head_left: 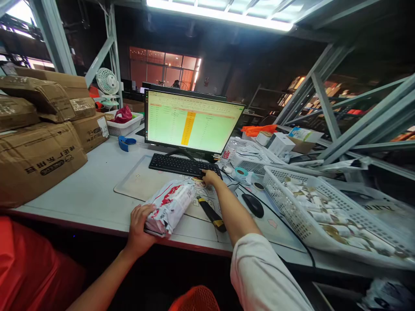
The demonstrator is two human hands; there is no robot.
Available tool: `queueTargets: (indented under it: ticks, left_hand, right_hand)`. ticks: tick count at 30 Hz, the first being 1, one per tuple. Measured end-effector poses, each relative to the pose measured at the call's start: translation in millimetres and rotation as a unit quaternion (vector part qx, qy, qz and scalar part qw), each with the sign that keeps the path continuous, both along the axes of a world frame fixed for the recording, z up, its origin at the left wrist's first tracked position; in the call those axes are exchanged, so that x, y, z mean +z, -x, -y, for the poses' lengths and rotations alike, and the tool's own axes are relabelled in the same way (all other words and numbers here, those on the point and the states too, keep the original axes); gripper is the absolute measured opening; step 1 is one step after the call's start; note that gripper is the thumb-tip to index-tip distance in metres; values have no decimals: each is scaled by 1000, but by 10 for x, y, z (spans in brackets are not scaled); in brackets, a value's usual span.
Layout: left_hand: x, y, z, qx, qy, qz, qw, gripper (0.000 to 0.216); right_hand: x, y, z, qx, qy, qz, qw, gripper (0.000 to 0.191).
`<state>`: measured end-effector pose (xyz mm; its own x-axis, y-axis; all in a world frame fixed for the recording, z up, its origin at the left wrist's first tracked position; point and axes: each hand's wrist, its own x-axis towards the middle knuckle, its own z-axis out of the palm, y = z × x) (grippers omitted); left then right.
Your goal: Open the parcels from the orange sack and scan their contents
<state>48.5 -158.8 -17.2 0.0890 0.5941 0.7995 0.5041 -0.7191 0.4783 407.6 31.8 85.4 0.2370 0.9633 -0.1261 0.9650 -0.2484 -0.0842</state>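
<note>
Hands split the work: left hand (138, 224) grips a wrapped parcel (170, 206) at the desk (90, 190) edge, right hand (210, 176) rests fingers on the keyboard (181, 165) beyond it, apparently mid-entry; a keypress seems next.

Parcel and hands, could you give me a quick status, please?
Left hand grips parcel at desk edge. Right hand on keyboard. Box cutter lies beside parcel.

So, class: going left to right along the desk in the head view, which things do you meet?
Cardboard boxes → blue tape dispenser → left hand → white-and-red parcel → right hand → black mouse → white basket.
</note>
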Motion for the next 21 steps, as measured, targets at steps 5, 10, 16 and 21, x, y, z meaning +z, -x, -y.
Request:
queueTargets:
  ticks: [5,10,16,21]
  left_hand:
    - [86,121,-201,18,214,221,951,68]
    - [338,372,-602,45,278,292,914,79]
    - [390,681,-1026,42,355,254,899,87]
    - [313,698,-1152,35,371,247,894,92]
  right_hand:
    - [27,23,125,-20,15,13,1000,43]
    - [51,158,447,4,15,13,1000,49]
    - [-8,455,1420,85,6,32,996,50]
    - [-161,444,1985,105,-60,24,992,53]
